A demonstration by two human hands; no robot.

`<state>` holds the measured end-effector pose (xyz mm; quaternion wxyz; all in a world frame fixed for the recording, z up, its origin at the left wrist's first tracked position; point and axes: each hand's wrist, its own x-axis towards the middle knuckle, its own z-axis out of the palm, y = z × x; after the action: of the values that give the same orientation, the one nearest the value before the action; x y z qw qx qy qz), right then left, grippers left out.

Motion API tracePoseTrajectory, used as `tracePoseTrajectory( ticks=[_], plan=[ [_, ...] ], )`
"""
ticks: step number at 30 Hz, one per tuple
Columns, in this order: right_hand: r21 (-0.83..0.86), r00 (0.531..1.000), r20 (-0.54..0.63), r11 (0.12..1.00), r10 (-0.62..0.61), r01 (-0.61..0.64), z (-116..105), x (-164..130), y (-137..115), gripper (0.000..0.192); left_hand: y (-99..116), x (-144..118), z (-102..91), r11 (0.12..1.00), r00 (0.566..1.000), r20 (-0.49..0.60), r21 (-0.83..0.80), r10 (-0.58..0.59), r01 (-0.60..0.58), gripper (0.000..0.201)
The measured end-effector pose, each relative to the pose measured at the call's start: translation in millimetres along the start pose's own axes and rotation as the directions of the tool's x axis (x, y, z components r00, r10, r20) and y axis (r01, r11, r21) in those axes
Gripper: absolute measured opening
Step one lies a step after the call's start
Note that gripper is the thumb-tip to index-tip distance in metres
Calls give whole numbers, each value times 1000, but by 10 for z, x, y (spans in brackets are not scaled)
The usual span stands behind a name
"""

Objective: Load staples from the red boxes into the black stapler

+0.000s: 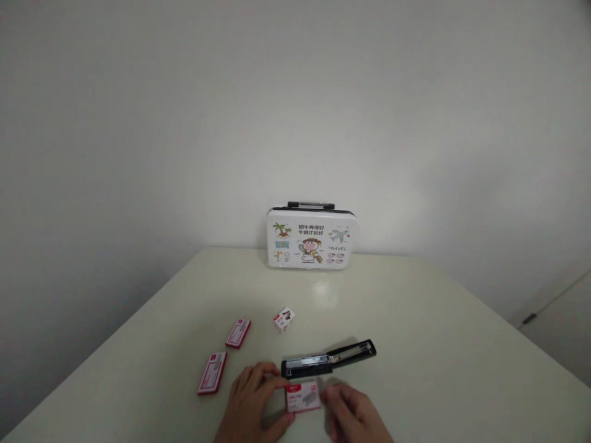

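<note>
A small white-and-red staple box [303,397] with a picture of staples lies just in front of me. My left hand [253,400] grips its left end between thumb and forefinger. At the box's right end is my right hand [353,411], its fingers curled and pinched against that edge; the exact fingertip contact is partly hidden. Right behind the box, a black stapler [307,365] lies opened out flat, its metal magazine exposed and its top arm [354,352] folded back to the right.
Two flat pink-and-white boxes, one nearer [212,373] and one farther [238,333], lie on the left of the pale table [392,295]. A smaller white box [284,319] sits behind the stapler. A white cartoon-printed case [311,240] with a black handle stands against the wall.
</note>
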<state>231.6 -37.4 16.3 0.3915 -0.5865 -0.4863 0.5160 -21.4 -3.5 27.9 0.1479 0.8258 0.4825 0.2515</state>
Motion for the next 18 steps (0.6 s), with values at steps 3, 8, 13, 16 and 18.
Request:
tracePoseTrajectory(
  ticks=[3,8,13,16,18],
  plan=[
    [-111,994,54,988,-100,106,145,109,13,60,112,76,0,1000,1000,22,-13,-13,13,38],
    [-291,994,-5,951,-107,101,-137,150,41,50,50,71,-44,1000,1000,7,-7,-13,13,33],
    [-392,973,-131,911,-190,126,-200,58,-276,47,25,47,-57,1000,1000,-12,12,21,-21,42],
    [-354,956,-68,903,-285,244,-28,73,-517,48,77,52,-65,1000,1000,4,27,16,-16,38],
    [-339,949,-9,894,-315,293,88,109,-606,46,95,53,-65,999,1000,-2,40,5,-5,35]
  ],
)
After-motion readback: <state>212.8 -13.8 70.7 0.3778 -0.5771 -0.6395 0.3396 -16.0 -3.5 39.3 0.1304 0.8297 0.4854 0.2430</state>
